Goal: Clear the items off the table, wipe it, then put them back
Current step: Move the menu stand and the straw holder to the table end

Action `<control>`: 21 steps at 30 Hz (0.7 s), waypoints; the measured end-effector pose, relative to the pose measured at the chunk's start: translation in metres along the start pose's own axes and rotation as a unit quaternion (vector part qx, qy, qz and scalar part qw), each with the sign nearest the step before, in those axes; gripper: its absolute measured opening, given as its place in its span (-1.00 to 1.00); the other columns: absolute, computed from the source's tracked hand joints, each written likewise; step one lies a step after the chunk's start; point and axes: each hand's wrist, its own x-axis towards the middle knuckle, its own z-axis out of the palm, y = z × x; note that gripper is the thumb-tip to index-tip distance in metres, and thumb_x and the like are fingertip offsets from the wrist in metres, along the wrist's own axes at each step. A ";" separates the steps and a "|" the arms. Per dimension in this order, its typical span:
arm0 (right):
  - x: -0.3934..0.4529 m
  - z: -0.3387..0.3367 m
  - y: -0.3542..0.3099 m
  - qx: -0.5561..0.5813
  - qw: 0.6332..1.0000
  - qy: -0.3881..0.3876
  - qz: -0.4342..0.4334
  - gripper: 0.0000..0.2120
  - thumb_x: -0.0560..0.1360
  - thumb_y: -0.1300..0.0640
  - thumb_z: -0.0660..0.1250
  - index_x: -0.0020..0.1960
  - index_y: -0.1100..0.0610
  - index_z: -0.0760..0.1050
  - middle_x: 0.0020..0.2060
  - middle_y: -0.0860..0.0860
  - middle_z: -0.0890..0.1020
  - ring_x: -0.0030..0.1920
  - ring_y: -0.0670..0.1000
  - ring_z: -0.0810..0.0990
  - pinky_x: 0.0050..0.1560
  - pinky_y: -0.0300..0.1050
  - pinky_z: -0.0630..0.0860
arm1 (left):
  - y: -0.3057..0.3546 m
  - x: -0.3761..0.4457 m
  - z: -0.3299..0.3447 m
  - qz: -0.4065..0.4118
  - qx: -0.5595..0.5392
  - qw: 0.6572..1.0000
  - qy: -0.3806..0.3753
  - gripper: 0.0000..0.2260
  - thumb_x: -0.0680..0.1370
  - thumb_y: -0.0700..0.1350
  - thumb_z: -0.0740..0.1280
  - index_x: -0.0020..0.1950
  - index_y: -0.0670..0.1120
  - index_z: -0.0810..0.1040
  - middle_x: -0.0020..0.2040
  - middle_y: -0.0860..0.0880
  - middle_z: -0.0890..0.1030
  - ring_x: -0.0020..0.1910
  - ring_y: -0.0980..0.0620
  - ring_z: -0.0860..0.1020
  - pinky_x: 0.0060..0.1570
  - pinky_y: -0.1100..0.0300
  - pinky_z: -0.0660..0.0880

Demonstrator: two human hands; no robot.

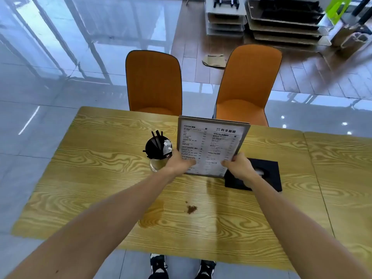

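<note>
Glossy grey floor tiles surround your wood-grain table [80,178], with two orange chairs [154,81] tucked in at 12 o'clock. You hold the menu board [211,143] upright near the table's middle: your left hand [179,161] grips its lower left edge, your right hand [238,163] its lower right edge, fingers closed around it. At 9 o'clock of the menu stands a cup of black straws [159,152]; at 4 o'clock lies a black tray [267,174]. Toward 6 o'clock sit a brown crumb spill [191,209] and a wet stain [151,216].
</note>
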 end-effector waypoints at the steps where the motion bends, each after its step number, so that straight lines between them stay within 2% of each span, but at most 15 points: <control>1: 0.000 0.002 -0.001 0.035 0.999 0.009 0.012 -0.59 0.55 0.07 0.43 0.26 0.18 0.34 0.02 0.04 0.59 -0.16 -0.01 0.56 -0.26 -0.07 0.53 | 0.000 -0.001 0.002 0.008 -0.018 1.000 0.012 -0.16 0.45 0.05 0.50 0.60 0.00 0.08 0.51 -0.04 0.40 0.45 -0.12 0.42 0.42 -0.09 0.39; 4: 0.010 0.009 0.010 0.058 0.996 0.063 0.030 -0.70 0.56 0.12 0.42 0.12 0.19 0.34 -0.03 0.09 0.55 -0.18 0.00 0.53 -0.22 -0.03 0.54 | -0.003 -0.003 0.009 0.009 -0.039 0.997 0.060 -0.25 0.53 -0.11 0.48 0.57 -0.05 0.10 0.45 -0.06 0.47 0.40 -0.11 0.47 0.39 -0.06 0.43; 9: 0.023 0.020 0.026 0.108 0.990 0.081 0.027 -0.60 0.58 0.06 0.41 0.30 0.15 0.32 0.08 0.11 0.60 0.00 0.11 0.62 -0.22 -0.06 0.50 | -0.016 0.003 0.022 0.057 -0.009 0.989 0.134 -0.30 0.53 -0.15 0.47 0.54 -0.07 0.14 0.42 -0.09 0.48 0.39 -0.13 0.47 0.35 -0.12 0.47; 12: 0.024 0.025 0.031 0.097 0.993 0.067 -0.009 -0.82 0.63 0.08 0.33 0.21 0.07 0.47 0.08 0.05 0.66 -0.02 0.06 0.63 -0.25 -0.14 0.47 | -0.019 0.003 0.028 0.082 0.021 0.982 0.171 -0.32 0.53 -0.15 0.47 0.53 -0.10 0.16 0.42 -0.13 0.45 0.37 -0.14 0.46 0.31 -0.08 0.49; 14: 0.024 0.025 0.034 0.098 0.993 0.070 -0.016 -0.91 0.65 0.09 0.30 0.13 0.05 0.48 0.05 0.04 0.67 -0.06 0.05 0.64 -0.28 -0.14 0.48 | -0.021 0.002 0.029 0.090 0.043 0.978 0.182 -0.36 0.55 -0.15 0.46 0.51 -0.14 0.19 0.40 -0.16 0.44 0.35 -0.14 0.46 0.26 -0.01 0.50; 18: 0.025 0.019 0.036 0.106 0.991 0.080 -0.024 -0.90 0.68 0.11 0.24 0.17 0.06 0.47 -0.02 -0.04 0.64 -0.11 -0.07 0.60 -0.29 -0.18 0.47 | -0.024 -0.002 0.032 0.095 0.078 0.973 0.196 -0.55 0.59 -0.12 0.41 0.39 -0.18 0.31 0.28 -0.13 0.51 0.22 -0.13 0.54 0.06 0.05 0.53; 21: 0.025 0.011 0.041 0.092 0.992 0.077 -0.033 -0.88 0.69 0.11 0.21 0.21 0.02 0.43 -0.03 -0.06 0.62 -0.13 -0.14 0.56 -0.30 -0.21 0.45 | -0.028 -0.004 0.038 0.108 0.120 0.967 0.196 -0.76 0.63 -0.07 0.34 0.24 -0.14 0.45 0.14 -0.09 0.56 0.10 -0.10 0.57 -0.07 0.08 0.51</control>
